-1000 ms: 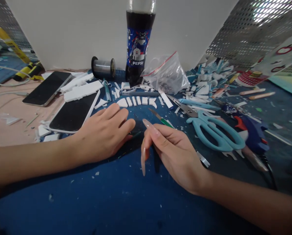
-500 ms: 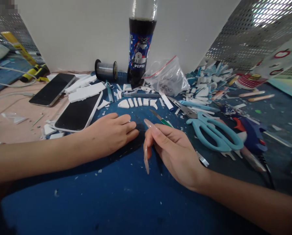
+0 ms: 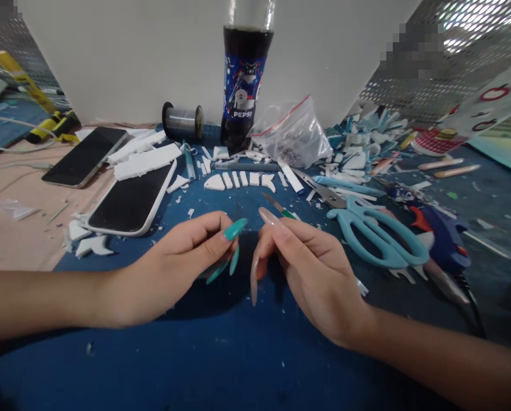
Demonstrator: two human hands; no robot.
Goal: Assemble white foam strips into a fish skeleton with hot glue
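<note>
My left hand [image 3: 174, 268], with long teal nails, hovers over the blue table mat, thumb pressed against the curled fingers. Close beside it, my right hand [image 3: 311, 262], with long pale nails, is closed in a similar pinch. The two hands face each other with a small gap between them. Whatever either pinch holds, if anything, is hidden or too small to make out. Beyond the fingertips, white cut pieces [image 3: 237, 179] lie in a row shaped like a fish skeleton. A craft knife [image 3: 276, 204] with a green handle rests just past my right hand.
Blue-handled scissors [image 3: 377, 237] and a glue gun [image 3: 441, 234] lie on the right. A Pepsi bottle [image 3: 244, 85], a spool [image 3: 182, 121] and a zip bag [image 3: 296, 131] stand at the back. Two phones [image 3: 129, 200] and white foam scraps [image 3: 146, 161] lie left.
My left hand has turned from palm-down to thumb-up, its fingers now curled in and its teal nails showing. The right hand keeps its pinch in nearly the same place.
</note>
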